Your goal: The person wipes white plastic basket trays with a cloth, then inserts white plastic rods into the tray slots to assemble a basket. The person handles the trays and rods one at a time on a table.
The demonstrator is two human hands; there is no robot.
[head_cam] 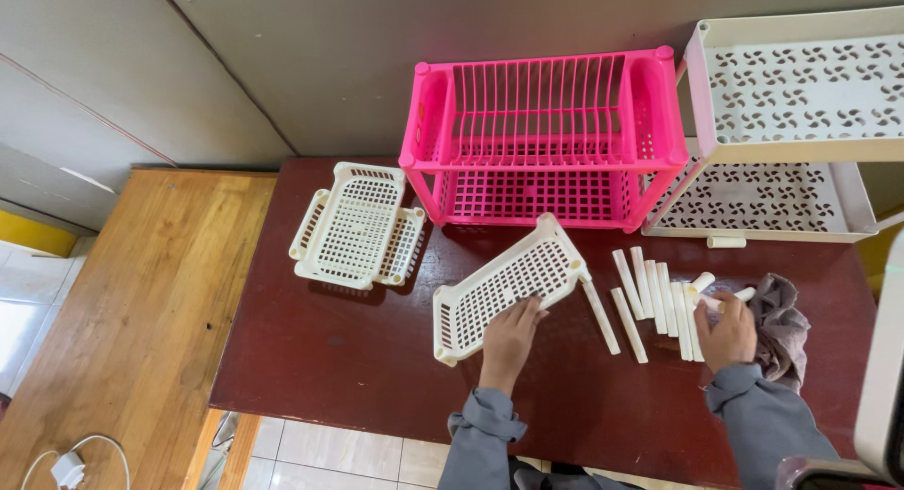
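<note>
On the table (358, 358), left hand (511, 335) presses a cream tray (504, 288).

A cream perforated shelf tray (504, 288) lies flat on the dark red desk (358, 358), set askew, near the front edge at mid-width. One post socket shows at each visible corner. The left hand (510, 337) rests flat on its near long side.

A cream plastic tube (708, 304) is gripped in the right hand (727, 335), toward the desk's right edge. It points up and to the left, just above a row of loose cream tubes (652, 297) lying side by side on the desk.
</note>
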